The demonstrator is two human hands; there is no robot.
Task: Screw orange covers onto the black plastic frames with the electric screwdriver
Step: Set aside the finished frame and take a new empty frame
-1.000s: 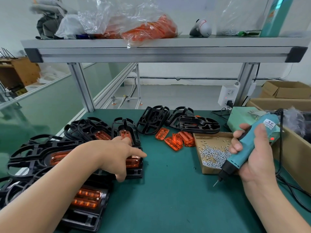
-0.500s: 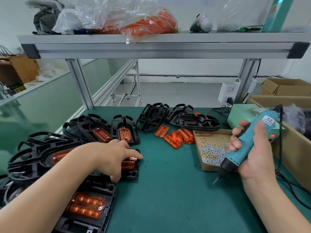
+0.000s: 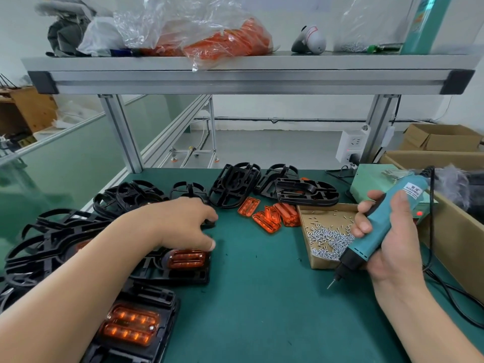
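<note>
A: Starting at the fingers (image 3: pixel 212 218) of the left hand (image 3: pixel 180 224)?

B: Bent down together onto the near end of a black frame (image 3: pixel 188 183), with the thumb held apart, just above a second frame. Cannot tell whether truly gripping or only resting there.

A: And on the right hand (image 3: pixel 392 247)?

B: Wrapped round the electric screwdriver (image 3: pixel 381 226), with the thumb along its teal body and the bit tilted down and left, clear of the green mat (image 3: pixel 262 305).

A: Below the left wrist?

B: Two fitted frames (image 3: pixel 178 273), each with a seated orange cover (image 3: pixel 187 259), one nearer the body than the other.

A: Further out?

B: Loose orange covers (image 3: pixel 271 217) on the mat between the hands, just left of a cardboard tray (image 3: pixel 320 262) holding screws (image 3: pixel 330 238). Behind those, bare frames (image 3: pixel 306 192) heaped along the back of the mat, and more stacked at far left.

A: Overhead?

B: An aluminium shelf (image 3: pixel 235 79), carrying a clear bag (image 3: pixel 222 40) of orange parts.
</note>
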